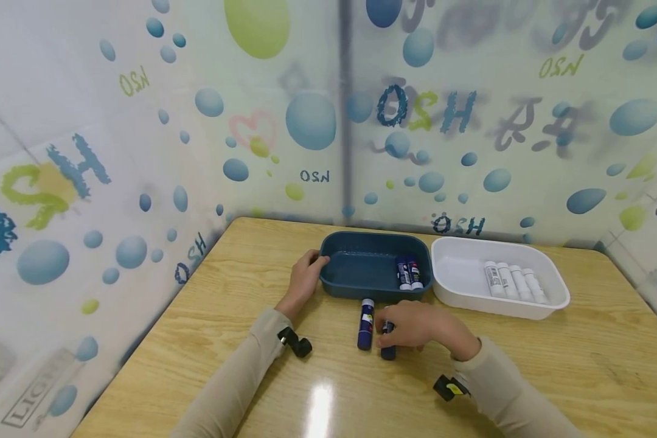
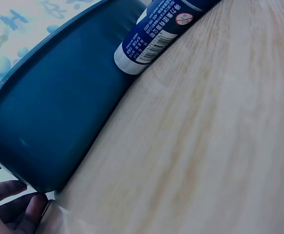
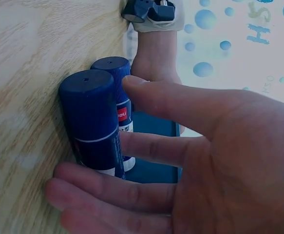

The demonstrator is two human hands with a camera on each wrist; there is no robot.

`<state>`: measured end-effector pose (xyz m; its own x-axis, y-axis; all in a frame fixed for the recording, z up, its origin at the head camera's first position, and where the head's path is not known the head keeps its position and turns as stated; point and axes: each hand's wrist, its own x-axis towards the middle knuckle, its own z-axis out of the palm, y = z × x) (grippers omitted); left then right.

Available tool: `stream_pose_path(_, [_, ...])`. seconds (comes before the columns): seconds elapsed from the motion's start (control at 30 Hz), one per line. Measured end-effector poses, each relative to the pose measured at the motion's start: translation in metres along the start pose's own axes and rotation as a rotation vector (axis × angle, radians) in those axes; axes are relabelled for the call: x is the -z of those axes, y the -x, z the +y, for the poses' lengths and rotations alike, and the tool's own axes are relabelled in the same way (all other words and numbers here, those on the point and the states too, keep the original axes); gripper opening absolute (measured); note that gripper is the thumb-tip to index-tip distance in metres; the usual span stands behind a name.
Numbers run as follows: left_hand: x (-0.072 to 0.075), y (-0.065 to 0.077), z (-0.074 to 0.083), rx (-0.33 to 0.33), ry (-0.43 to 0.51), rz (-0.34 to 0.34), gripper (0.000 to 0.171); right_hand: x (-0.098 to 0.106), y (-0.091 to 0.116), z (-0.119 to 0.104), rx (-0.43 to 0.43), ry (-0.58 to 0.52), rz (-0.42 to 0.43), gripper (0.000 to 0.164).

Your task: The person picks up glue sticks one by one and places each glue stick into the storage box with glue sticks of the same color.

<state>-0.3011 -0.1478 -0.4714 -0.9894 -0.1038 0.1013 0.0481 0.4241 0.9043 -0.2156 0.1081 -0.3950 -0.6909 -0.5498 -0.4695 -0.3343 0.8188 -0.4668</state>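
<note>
My left hand (image 1: 304, 277) holds the left end of the dark blue plastic tray (image 1: 356, 292), thumb at the rim. In the left wrist view its fingers (image 2: 22, 212) curl against the tray's lower corner. Two blue glue sticks (image 1: 414, 275) lie inside the tray at its right end. In front of it, a blue glue stick with a white end (image 1: 366, 325) lies on the table. My right hand (image 1: 416, 323) is over a second loose glue stick (image 1: 388, 350), partly covering it. In the right wrist view, its extended fingers and thumb spread around this dark-capped glue stick (image 3: 90, 117).
A white tray (image 1: 498, 307) stands against the blue tray's right side, with several white glue sticks (image 1: 520, 283) in it. The wooden table (image 1: 241, 267) meets a patterned curtain (image 1: 285, 201) at its back edge. Both wrists carry small black cameras (image 1: 294, 342).
</note>
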Motion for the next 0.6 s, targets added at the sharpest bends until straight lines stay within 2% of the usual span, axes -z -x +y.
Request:
stream_pose_path(0.3, [-0.0003, -0.0024, 0.0006, -0.003, 0.003, -0.002, 0.046, 0.0003, -0.0021, 0.0014, 0.062, 0.038, 0.061, 0.009])
stream_pose_path(0.6, [0.0002, -0.0006, -0.0012, 0.002, 0.001, -0.005, 0.046, -0.0052, -0.0058, 0.003, 0.082, 0.048, 0.076, 0.011])
